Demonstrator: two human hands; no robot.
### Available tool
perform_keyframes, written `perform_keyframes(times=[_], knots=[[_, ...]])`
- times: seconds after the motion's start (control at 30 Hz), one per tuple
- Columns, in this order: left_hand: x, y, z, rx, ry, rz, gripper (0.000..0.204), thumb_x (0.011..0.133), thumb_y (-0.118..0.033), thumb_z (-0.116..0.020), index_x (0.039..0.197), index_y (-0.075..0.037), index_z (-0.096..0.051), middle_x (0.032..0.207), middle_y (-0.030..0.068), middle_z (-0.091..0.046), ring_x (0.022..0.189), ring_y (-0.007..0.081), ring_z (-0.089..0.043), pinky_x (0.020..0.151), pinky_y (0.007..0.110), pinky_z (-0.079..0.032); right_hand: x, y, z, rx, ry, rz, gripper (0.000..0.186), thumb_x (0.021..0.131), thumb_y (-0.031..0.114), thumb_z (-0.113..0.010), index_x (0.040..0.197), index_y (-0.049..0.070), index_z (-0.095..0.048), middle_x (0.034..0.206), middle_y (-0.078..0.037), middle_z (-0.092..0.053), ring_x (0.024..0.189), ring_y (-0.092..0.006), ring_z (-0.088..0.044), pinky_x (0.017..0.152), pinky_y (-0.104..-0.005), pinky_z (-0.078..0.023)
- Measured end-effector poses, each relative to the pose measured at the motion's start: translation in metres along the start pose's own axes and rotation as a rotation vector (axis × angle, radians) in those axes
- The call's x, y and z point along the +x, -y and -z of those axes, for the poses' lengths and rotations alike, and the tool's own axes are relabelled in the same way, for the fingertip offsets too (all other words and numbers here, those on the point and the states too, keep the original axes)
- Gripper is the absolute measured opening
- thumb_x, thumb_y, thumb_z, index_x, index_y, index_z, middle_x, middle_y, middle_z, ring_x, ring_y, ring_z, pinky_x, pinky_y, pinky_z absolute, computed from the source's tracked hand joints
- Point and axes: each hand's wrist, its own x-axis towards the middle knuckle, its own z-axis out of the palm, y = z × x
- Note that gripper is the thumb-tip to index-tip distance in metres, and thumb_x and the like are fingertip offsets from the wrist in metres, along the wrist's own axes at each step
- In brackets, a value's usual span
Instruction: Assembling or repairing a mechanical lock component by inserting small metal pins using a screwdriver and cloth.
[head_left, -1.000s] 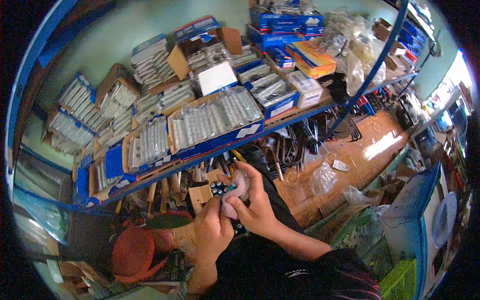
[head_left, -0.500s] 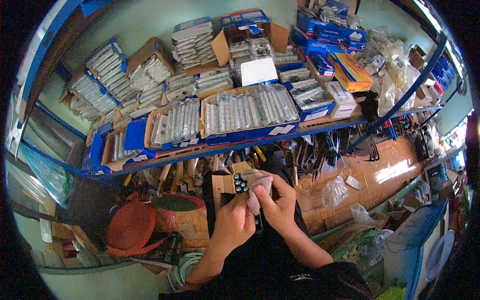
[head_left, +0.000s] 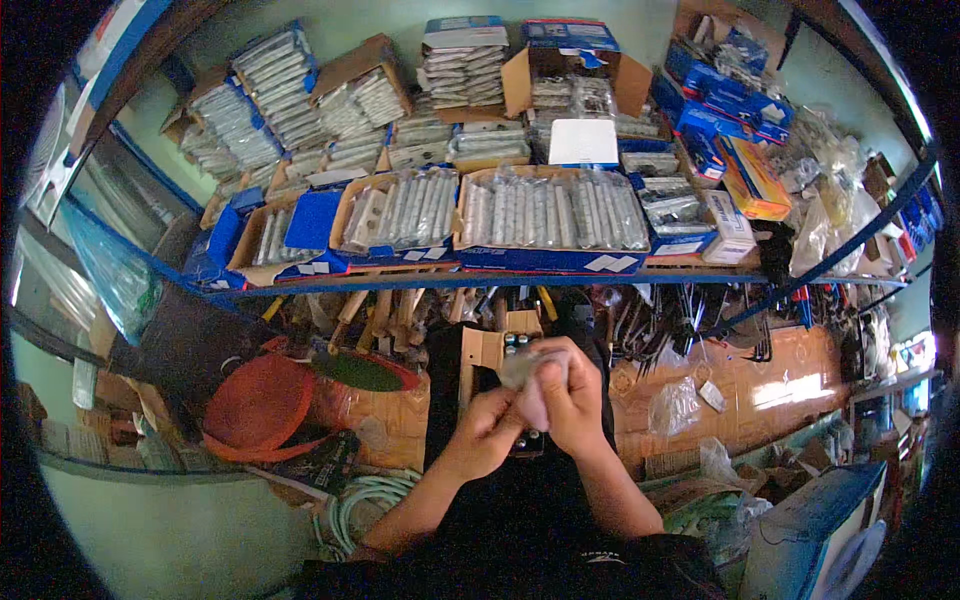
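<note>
A pale pinkish cloth (head_left: pixel 536 398) is bunched up in front of my chest, blurred by motion. My right hand (head_left: pixel 572 402) is closed round it, thumb on top. My left hand (head_left: pixel 484 436) meets the cloth from the other side with its fingers closed; whatever they pinch is hidden by the cloth. Just beyond and beneath both hands, an open cardboard box (head_left: pixel 482 347) rests at my lap, flaps up. Several small cylinders with shiny dark ends (head_left: pixel 516 341) stand in it, partly covered by my hands.
Ahead runs a blue metal shelf (head_left: pixel 400 283) loaded with boxes of plastic-wrapped metal parts (head_left: pixel 555 210). Long-handled tools (head_left: pixel 365 325) lie beneath it. On the left are a red round basin (head_left: pixel 258 405) and a coiled pale green hose (head_left: pixel 372 500). A large blue-and-white box (head_left: pixel 815 530) stands at right.
The view has shifted, so the shelf sits farther right. Both hands have turned about the cloth, which has moved nearer to me relative to the box, and more cylinders show below them.
</note>
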Motion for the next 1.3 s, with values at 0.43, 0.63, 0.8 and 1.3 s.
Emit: perform_keyframes(times=[0.43, 0.63, 0.8, 1.3], knots=[[0.004, 0.001, -0.019, 0.525, -0.273, -0.419, 0.010, 0.098, -0.009, -0.058, 0.093, -0.001, -0.062, 0.087, 0.0240, -0.070, 0.078, 0.0448, -0.069, 0.063, 0.052, -0.053, -0.007, -0.014, 0.003, 0.126, 0.080, -0.019, 0.053, 0.112, 0.044, -0.045, 0.108, -0.004, -0.067, 0.101, -0.015, -0.075, 0.094, -0.0186, -0.070, 0.084, -0.0329, -0.055], [0.004, 0.000, -0.018, 0.593, -0.160, -0.424, 0.009, 0.098, -0.005, -0.059, 0.106, -0.001, -0.061, 0.093, 0.0250, -0.067, 0.085, 0.0446, -0.069, 0.072, 0.050, -0.055, 0.000, -0.011, 0.000, 0.472, -0.007, -0.054, 0.040, 0.109, 0.040, -0.052, 0.088, 0.005, -0.055, 0.076, -0.011, -0.061, 0.075, -0.0274, -0.061, 0.079, -0.0452, -0.052], [-0.007, -0.003, -0.005, 0.353, -0.017, -0.470, 0.018, 0.104, -0.014, -0.053, 0.114, -0.005, -0.065, 0.112, 0.0164, -0.067, 0.088, 0.0276, -0.066, 0.081, 0.042, -0.052, 0.016, -0.006, 0.025, 0.410, -0.340, -0.100, 0.036, 0.111, 0.043, -0.046, 0.109, 0.008, -0.056, 0.090, -0.010, -0.065, 0.088, -0.0263, -0.064, 0.083, -0.0441, -0.052], [0.004, -0.013, 0.031, 0.489, -0.363, -0.490, 0.025, 0.093, -0.005, -0.066, 0.117, -0.005, -0.074, 0.108, 0.0163, -0.073, 0.105, 0.0335, -0.068, 0.095, 0.042, -0.053, 0.001, -0.008, 0.018, -0.207, 0.010, 0.016, 0.028, 0.108, 0.020, -0.056, 0.122, -0.001, -0.068, 0.093, -0.007, -0.071, 0.077, -0.0113, -0.062, 0.069, -0.0265, -0.049]])
